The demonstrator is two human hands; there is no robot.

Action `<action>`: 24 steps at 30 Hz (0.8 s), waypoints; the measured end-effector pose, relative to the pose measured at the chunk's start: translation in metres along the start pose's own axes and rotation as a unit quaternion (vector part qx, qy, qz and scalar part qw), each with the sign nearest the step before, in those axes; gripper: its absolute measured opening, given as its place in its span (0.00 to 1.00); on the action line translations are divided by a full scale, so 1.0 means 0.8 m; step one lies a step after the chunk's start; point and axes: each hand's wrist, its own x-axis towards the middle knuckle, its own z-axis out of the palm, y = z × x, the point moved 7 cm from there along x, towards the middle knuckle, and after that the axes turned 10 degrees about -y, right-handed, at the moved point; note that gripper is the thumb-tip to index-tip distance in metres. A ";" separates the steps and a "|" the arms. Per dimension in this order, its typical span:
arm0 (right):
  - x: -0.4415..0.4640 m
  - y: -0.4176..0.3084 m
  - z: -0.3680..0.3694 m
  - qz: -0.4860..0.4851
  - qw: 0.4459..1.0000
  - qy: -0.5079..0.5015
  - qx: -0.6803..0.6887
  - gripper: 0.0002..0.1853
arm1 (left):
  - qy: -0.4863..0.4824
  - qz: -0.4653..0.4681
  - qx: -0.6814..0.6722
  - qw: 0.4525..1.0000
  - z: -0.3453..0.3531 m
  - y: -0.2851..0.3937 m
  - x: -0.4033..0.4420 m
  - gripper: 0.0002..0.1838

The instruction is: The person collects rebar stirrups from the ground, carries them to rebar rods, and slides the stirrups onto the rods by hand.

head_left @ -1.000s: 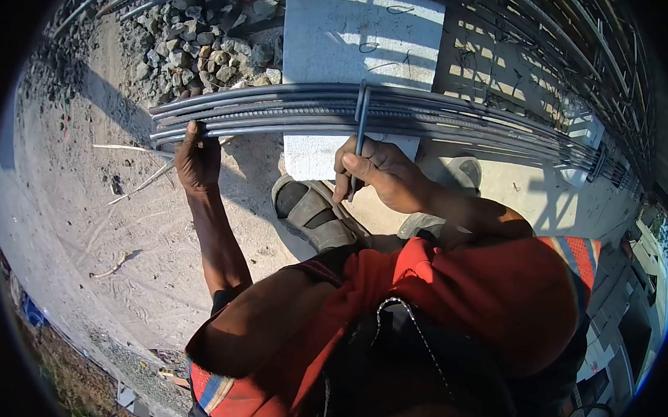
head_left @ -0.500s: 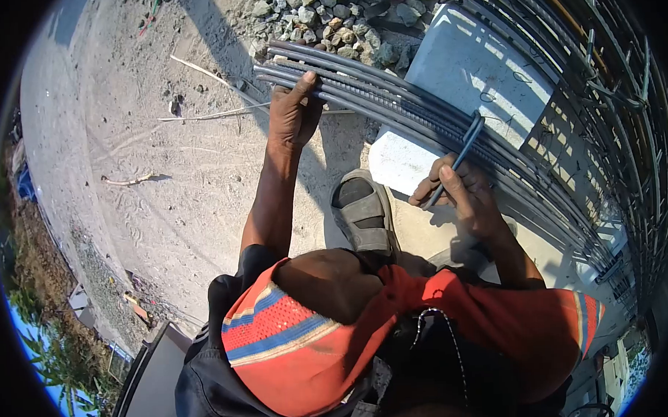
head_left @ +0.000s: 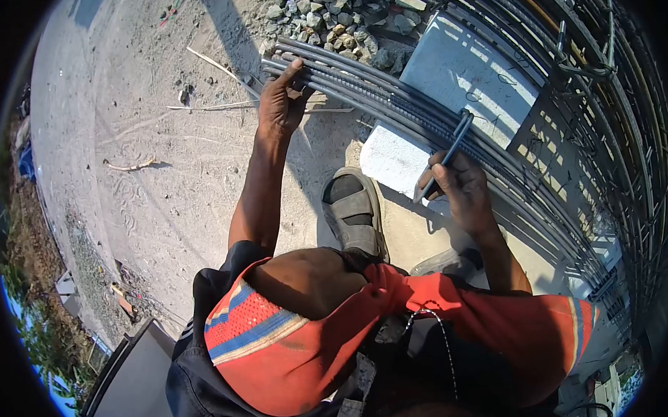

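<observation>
A bundle of long steel bars (head_left: 389,101) runs from the upper middle down to the right, across a white block (head_left: 465,75). Near the bundle's left end, my left hand (head_left: 280,104) grips the bars, thumb on top. My right hand (head_left: 462,189) is closed on a thin metal rod (head_left: 457,142), just below the bundle. The rod's bent upper end lies across the bars; its lower end sticks out past my fingers.
Grey stones (head_left: 335,21) lie at the top. More long bars (head_left: 609,74) curve along the right side. A thin stick (head_left: 213,106) and a short twig (head_left: 132,166) lie on the sandy ground (head_left: 180,214). My sandalled foot (head_left: 354,211) is below the block.
The view has swung, so the bundle now slants down to the right and both hands appear further right. My left hand still holds the bars, and my right hand still holds the rod.
</observation>
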 end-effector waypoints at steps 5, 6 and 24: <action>0.003 -0.004 0.002 -0.024 1.000 -0.011 -0.013 0.10 | 0.018 0.026 -0.007 0.999 0.021 -0.011 -0.002 0.10; 0.003 -0.002 0.002 -0.021 1.000 -0.012 -0.007 0.10 | 0.042 0.052 -0.037 0.997 0.020 -0.014 0.001 0.09; -0.001 0.004 -0.006 -0.023 0.999 -0.035 0.017 0.09 | 0.029 0.101 -0.057 0.993 0.005 -0.002 0.027 0.05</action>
